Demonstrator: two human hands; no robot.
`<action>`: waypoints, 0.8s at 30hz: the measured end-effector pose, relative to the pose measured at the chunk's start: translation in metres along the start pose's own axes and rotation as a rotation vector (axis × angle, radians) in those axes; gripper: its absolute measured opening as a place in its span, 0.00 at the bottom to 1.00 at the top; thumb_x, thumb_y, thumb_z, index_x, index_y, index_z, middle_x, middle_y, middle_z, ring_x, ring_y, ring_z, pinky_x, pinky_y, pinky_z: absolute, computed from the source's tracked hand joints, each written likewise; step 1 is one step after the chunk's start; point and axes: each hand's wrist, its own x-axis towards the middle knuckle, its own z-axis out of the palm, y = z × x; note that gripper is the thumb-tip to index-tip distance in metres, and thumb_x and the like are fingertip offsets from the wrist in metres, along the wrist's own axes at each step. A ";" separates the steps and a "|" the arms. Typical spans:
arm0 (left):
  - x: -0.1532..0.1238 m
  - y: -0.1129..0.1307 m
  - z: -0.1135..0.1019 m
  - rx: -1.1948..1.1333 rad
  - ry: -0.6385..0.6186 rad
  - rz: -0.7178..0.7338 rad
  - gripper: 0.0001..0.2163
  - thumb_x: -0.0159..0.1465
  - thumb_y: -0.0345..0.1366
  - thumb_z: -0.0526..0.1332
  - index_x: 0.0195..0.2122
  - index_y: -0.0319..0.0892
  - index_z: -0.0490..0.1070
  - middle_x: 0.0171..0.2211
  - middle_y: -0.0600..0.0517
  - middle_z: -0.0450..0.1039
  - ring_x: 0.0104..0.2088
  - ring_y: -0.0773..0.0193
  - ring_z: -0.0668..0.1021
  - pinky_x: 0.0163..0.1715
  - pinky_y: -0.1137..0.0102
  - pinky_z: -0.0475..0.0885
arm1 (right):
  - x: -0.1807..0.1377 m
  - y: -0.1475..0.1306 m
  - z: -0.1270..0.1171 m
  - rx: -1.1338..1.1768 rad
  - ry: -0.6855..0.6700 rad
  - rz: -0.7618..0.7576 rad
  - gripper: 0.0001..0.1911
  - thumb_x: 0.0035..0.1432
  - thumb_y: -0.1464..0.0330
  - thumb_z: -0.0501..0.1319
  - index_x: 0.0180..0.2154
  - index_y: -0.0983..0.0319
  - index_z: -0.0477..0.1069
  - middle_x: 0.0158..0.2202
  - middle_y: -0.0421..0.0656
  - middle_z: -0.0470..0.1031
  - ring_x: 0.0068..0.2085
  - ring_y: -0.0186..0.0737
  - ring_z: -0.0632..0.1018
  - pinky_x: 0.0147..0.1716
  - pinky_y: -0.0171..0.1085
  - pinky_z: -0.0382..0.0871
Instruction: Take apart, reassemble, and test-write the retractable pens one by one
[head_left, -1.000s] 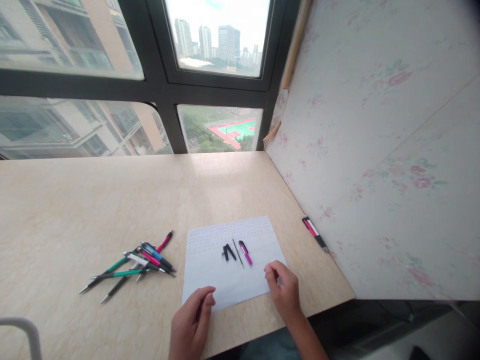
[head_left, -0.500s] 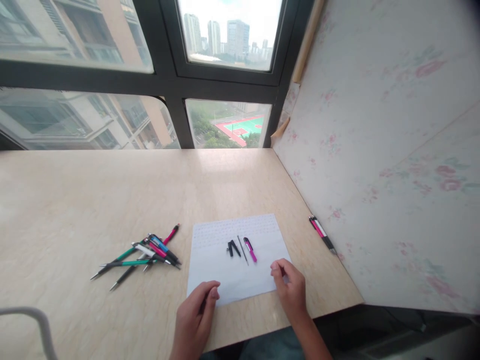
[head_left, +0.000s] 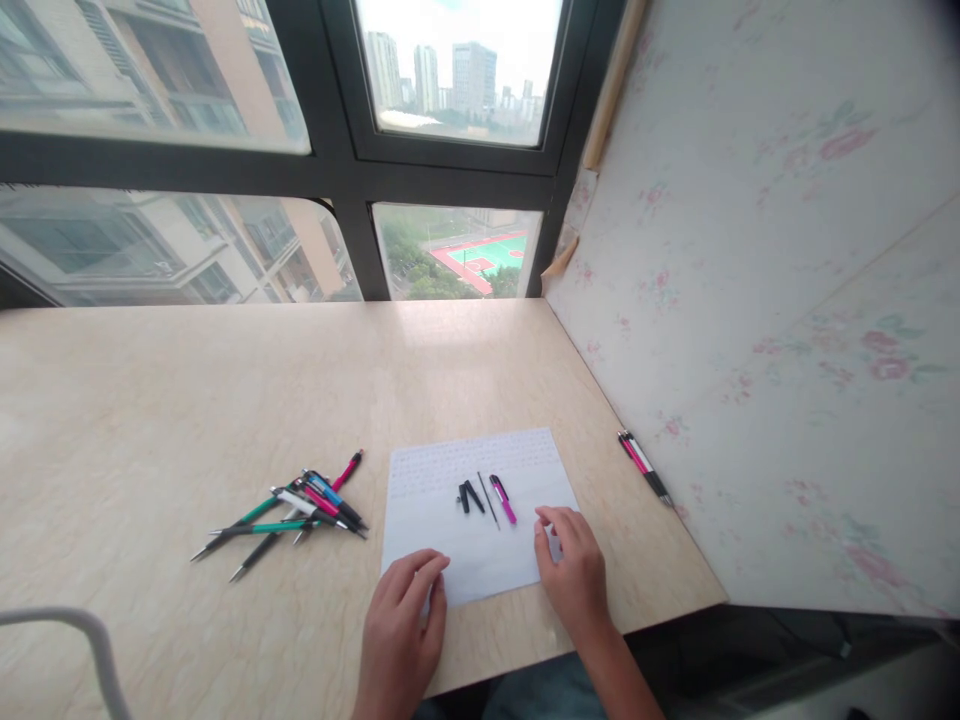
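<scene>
A white sheet of paper (head_left: 450, 520) lies near the front edge of the beige desk (head_left: 225, 400). On it rest a taken-apart pen: small black parts (head_left: 469, 496), a thin refill (head_left: 488, 500) and a pink barrel (head_left: 502, 498). My left hand (head_left: 403, 625) lies flat with fingers spread on the sheet's near left corner. My right hand (head_left: 571, 575) rests on the sheet's near right edge, fingers stretched toward the pink barrel, holding nothing.
A pile of several pens (head_left: 296, 510), green, pink, blue and black, lies left of the paper. Two pens (head_left: 643, 466) lie by the floral wall panel (head_left: 750, 300) on the right. Windows (head_left: 450, 70) stand behind the desk. A grey curved bar (head_left: 75, 640) shows at bottom left.
Both hands have uncurled and slid forward onto the paper; the right hand's fingers moved left toward the pen parts. The camera view shifted slightly.
</scene>
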 end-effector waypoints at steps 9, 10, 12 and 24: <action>0.002 -0.003 0.008 0.082 -0.074 0.070 0.08 0.64 0.30 0.56 0.43 0.43 0.72 0.41 0.46 0.76 0.41 0.56 0.78 0.41 0.61 0.74 | 0.021 -0.035 0.014 -0.278 -0.179 0.080 0.06 0.59 0.68 0.60 0.41 0.60 0.69 0.37 0.45 0.74 0.40 0.47 0.73 0.36 0.39 0.66; 0.001 -0.002 0.008 0.081 -0.075 0.065 0.09 0.64 0.30 0.56 0.43 0.43 0.72 0.41 0.45 0.76 0.41 0.56 0.78 0.41 0.61 0.74 | 0.022 -0.037 0.015 -0.293 -0.192 0.094 0.06 0.59 0.68 0.60 0.40 0.60 0.69 0.37 0.45 0.73 0.40 0.47 0.73 0.35 0.39 0.66; 0.001 -0.001 0.008 0.078 -0.084 0.060 0.09 0.64 0.29 0.56 0.43 0.43 0.72 0.41 0.46 0.76 0.41 0.56 0.78 0.41 0.61 0.75 | 0.022 -0.039 0.017 -0.302 -0.205 0.110 0.05 0.59 0.68 0.60 0.39 0.60 0.69 0.37 0.45 0.73 0.40 0.46 0.73 0.34 0.38 0.66; -0.002 -0.004 0.008 0.043 -0.067 0.056 0.09 0.64 0.29 0.56 0.44 0.44 0.71 0.41 0.46 0.76 0.41 0.57 0.78 0.40 0.62 0.75 | 0.047 -0.062 0.038 -0.113 -0.323 -0.104 0.11 0.60 0.72 0.58 0.45 0.58 0.70 0.39 0.43 0.73 0.41 0.42 0.73 0.39 0.37 0.67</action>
